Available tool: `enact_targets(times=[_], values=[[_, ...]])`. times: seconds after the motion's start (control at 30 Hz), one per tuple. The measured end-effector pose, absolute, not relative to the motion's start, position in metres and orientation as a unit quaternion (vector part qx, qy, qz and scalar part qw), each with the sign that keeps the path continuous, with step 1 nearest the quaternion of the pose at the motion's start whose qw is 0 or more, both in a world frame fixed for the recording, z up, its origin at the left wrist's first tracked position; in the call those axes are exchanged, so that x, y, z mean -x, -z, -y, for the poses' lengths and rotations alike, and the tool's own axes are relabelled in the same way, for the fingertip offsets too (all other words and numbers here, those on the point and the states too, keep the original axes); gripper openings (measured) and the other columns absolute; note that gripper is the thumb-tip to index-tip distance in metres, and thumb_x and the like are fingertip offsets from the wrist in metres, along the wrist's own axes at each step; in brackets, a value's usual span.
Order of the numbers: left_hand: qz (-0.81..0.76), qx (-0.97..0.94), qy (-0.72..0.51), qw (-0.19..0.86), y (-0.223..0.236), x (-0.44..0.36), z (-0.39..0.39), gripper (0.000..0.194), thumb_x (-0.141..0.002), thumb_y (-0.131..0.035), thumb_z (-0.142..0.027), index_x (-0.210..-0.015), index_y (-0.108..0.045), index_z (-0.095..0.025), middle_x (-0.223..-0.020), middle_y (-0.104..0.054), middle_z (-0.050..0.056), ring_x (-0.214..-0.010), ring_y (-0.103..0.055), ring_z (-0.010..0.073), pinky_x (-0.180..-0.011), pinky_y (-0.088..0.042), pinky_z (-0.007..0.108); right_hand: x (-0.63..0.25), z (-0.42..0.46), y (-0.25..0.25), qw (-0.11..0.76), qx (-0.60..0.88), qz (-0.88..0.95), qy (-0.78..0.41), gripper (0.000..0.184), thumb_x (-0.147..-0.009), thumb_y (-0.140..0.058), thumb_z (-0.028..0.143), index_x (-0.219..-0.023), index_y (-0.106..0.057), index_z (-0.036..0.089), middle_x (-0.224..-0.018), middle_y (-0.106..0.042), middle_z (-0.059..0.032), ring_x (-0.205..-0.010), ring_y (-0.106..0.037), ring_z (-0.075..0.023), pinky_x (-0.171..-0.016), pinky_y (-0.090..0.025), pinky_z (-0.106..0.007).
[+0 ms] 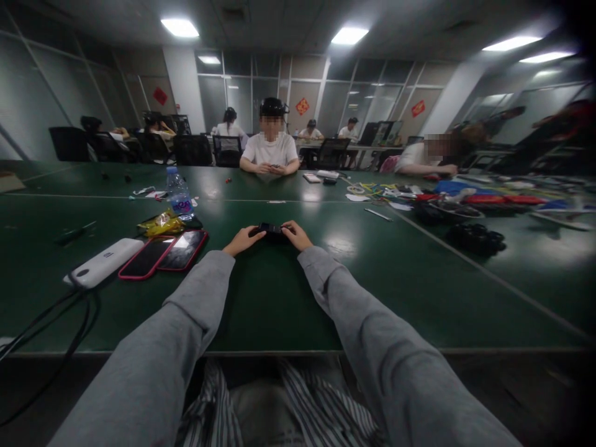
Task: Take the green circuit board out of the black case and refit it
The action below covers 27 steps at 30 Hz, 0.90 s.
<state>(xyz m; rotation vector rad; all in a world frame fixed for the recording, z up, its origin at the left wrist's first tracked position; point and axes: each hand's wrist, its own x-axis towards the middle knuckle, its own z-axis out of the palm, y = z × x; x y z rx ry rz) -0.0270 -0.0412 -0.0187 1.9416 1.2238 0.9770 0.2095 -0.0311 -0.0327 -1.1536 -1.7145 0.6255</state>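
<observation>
A small black device point(272, 229) lies between my two hands, low over the green table point(284, 298); its exact kind is too small to make out. My left hand point(243, 241) grips its left end, thumb along the near side. On the opposite end, my right hand point(297, 236) has its fingers and thumb closed. Both forearms in grey sleeves reach forward across the table edge. To the left of my left hand are two phones with pink-red edges, a nearer phone point(145, 259) and a farther phone point(184, 250), which partly overlap.
Beside the phones is a white power bank point(108, 262) with black cables. Behind them stand a yellow packet point(161, 223) and a water bottle point(178, 194). At right are a pen point(378, 215), tangled cables point(379, 191) and black objects point(475, 238). A person point(269, 146) sits opposite.
</observation>
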Motion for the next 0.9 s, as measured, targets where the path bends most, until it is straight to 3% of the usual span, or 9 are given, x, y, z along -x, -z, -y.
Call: enact_targets(times=[0.17, 0.3, 0.4, 0.63, 0.9], values=[[-0.447, -0.741, -0.398, 0.305, 0.026, 0.029, 0.038, 0.052, -0.078, -0.069, -0.045, -0.121, -0.060, -0.017, -0.122, -0.064, 0.013, -0.117, -0.057, 0.0305, -0.101, -0.043, 0.045, -0.207, 0.033, 0.033, 0.469, 0.470, 0.712, -0.225, 0.034, -0.082, -0.056, 0.048, -0.100, -0.062, 0.021, -0.084, -0.065, -0.0034, -0.080, -0.062, -0.0202, -0.080, -0.050, -0.037], [-0.414, -0.749, -0.419, 0.304, 0.032, 0.032, 0.032, 0.072, -0.075, -0.073, -0.032, -0.137, -0.042, -0.016, -0.131, -0.057, 0.017, -0.117, -0.057, 0.0268, -0.101, -0.044, 0.045, -0.207, 0.031, 0.036, 0.464, 0.458, 0.727, -0.216, 0.058, -0.069, -0.073, 0.049, -0.117, -0.056, 0.020, -0.094, -0.067, -0.0068, -0.087, -0.065, -0.0225, -0.083, -0.052, -0.040], [-0.390, -0.760, -0.422, 0.303, 0.033, 0.035, 0.031, 0.080, -0.072, -0.076, -0.028, -0.141, -0.037, -0.019, -0.133, -0.055, 0.015, -0.116, -0.057, 0.0256, -0.101, -0.044, 0.045, -0.208, 0.032, 0.039, 0.458, 0.449, 0.737, -0.212, 0.066, -0.062, -0.079, 0.044, -0.119, -0.055, 0.021, -0.100, -0.067, -0.0077, -0.093, -0.065, -0.0245, -0.088, -0.051, -0.044], [-0.392, -0.786, -0.395, 0.268, 0.025, 0.035, 0.045, 0.075, -0.071, -0.077, -0.029, -0.138, -0.042, -0.026, -0.129, -0.058, 0.012, -0.115, -0.058, 0.0289, -0.102, -0.041, 0.052, -0.211, 0.034, 0.041, 0.461, 0.449, 0.737, -0.208, 0.064, -0.064, -0.079, 0.042, -0.119, -0.055, 0.021, -0.105, -0.066, -0.0083, -0.098, -0.064, -0.0245, -0.092, -0.048, -0.045], [-0.436, -0.809, -0.345, 0.193, 0.016, 0.035, 0.058, 0.068, -0.078, -0.070, -0.037, -0.138, -0.041, -0.030, -0.121, -0.062, 0.008, -0.112, -0.060, 0.0269, -0.098, -0.043, 0.049, -0.213, 0.034, 0.039, 0.443, 0.449, 0.745, -0.216, 0.052, -0.065, -0.078, 0.039, -0.111, -0.060, 0.022, -0.103, -0.067, -0.0044, -0.098, -0.063, -0.0222, -0.090, -0.048, -0.041]])
